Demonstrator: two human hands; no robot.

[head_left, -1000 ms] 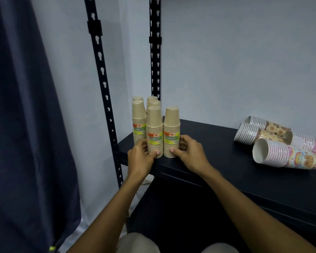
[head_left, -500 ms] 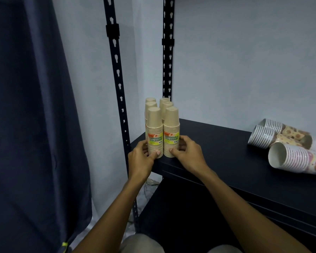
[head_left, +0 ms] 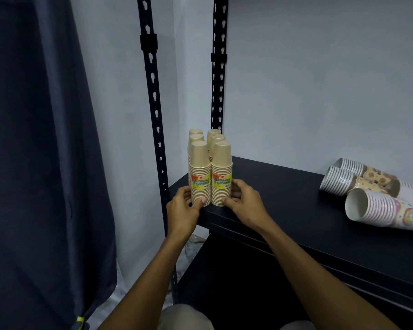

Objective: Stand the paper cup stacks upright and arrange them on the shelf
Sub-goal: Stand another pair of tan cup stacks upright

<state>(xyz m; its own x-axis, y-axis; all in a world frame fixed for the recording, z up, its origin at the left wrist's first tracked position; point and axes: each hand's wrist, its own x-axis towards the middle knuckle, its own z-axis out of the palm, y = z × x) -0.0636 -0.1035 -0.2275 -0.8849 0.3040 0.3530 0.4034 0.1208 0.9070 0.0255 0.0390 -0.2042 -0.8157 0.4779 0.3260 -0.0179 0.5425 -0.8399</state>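
Observation:
Several tan paper cup stacks stand upright in two rows at the left end of the black shelf (head_left: pixel 284 194). My left hand (head_left: pixel 184 206) grips the base of the front left stack (head_left: pixel 199 167), thumb across its front. My right hand (head_left: pixel 242 202) grips the base of the front right stack (head_left: pixel 221 167). At the shelf's right end lie several patterned white cup stacks on their sides, the nearest one (head_left: pixel 386 210) with its open mouth facing me and two more (head_left: pixel 351 179) behind it.
Two black slotted uprights (head_left: pixel 153 96) rise at the shelf's left end against a pale wall. A dark curtain (head_left: pixel 41 151) hangs on the left. A lower shelf (head_left: pixel 224 277) sits beneath.
The front tan stacks have been drawn together and lined up with the rows behind. Both hands stay at their bases. The view has shifted, so the lying stacks sit farther right.

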